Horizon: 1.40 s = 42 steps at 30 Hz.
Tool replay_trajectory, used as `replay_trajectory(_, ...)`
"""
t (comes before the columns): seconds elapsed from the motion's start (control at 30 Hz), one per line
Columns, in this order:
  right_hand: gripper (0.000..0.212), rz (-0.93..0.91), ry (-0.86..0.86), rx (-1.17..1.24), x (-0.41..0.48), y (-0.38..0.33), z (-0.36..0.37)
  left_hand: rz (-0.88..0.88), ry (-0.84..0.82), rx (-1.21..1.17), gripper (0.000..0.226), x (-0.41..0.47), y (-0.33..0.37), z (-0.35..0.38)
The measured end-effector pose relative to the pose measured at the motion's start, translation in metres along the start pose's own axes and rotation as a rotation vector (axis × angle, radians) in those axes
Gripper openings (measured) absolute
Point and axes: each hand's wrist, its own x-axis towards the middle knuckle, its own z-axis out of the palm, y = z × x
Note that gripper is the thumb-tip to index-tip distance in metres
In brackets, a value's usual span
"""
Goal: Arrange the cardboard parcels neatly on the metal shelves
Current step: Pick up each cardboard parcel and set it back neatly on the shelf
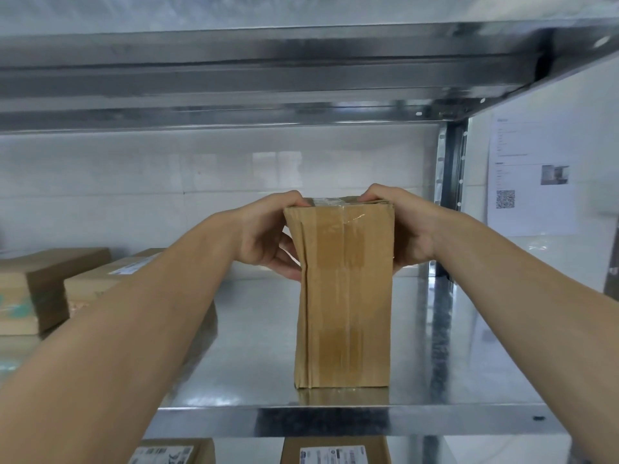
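A tall brown cardboard parcel (345,296) wrapped in clear tape stands upright on the metal shelf (335,420), near its front edge and right of centre. My left hand (268,232) grips the parcel's upper left side, fingers curled over its top edge and thumb below. On the upper right side, my right hand (402,226) holds it the same way. Two more cardboard parcels (40,286) (110,279) lie flat at the shelf's left, partly hidden behind my left forearm.
The shelf above (301,78) hangs low over the parcel. A metal upright (449,202) stands just right of the parcel. Two labelled boxes (335,452) (170,453) sit on the shelf below. A printed sheet (532,175) hangs on the tiled wall at right.
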Motion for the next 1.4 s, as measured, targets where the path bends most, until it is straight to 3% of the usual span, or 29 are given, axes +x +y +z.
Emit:
replay_trajectory(0.03,0.024,-0.003,-0.001,0.003,0.000,0.000,-0.001,-0.016,-0.003,0.004,0.037,0.000,0.000,-0.002)
replay_trajectory(0.13,0.027,-0.008,-0.001,0.021,-0.002,0.003,-0.004,-0.050,-0.016,-0.002,0.079,0.001,-0.003,-0.009)
replay_trajectory(0.23,0.031,-0.011,0.009,0.075,-0.004,0.006,-0.006,-0.079,0.028,-0.025,0.090,-0.001,-0.008,-0.008)
replay_trajectory(0.33,0.025,-0.020,0.051,0.113,-0.010,0.010,-0.010,-0.150,0.127,0.026,0.088,0.003,-0.023,-0.005)
replay_trajectory(0.4,0.034,-0.048,0.063,0.160,-0.016,0.013,-0.016,-0.204,0.173,0.070,0.085,0.008,-0.038,-0.004)
replay_trajectory(0.57,0.037,-0.108,0.099,0.333,-0.022,0.029,-0.035,-0.308,0.155,0.049,0.086,0.011,-0.073,0.004)
replay_trajectory(0.8,0.030,-0.155,0.189,0.463,-0.025,0.048,-0.051,-0.209,0.102,-0.140,0.075,0.005,-0.073,0.011)
replay_trajectory(1.0,0.071,-0.121,0.157,0.339,-0.026,0.069,-0.053,-0.117,0.158,-0.300,0.071,0.007,-0.064,0.006)
replay_trajectory(1.17,0.024,0.001,0.288,0.324,-0.021,0.092,-0.050,-0.096,0.133,-0.295,0.073,0.017,-0.066,-0.002)
replay_trajectory(1.4,0.025,0.024,0.258,0.335,-0.019,0.099,-0.034,-0.068,0.123,-0.158,0.069,0.027,-0.064,0.007)
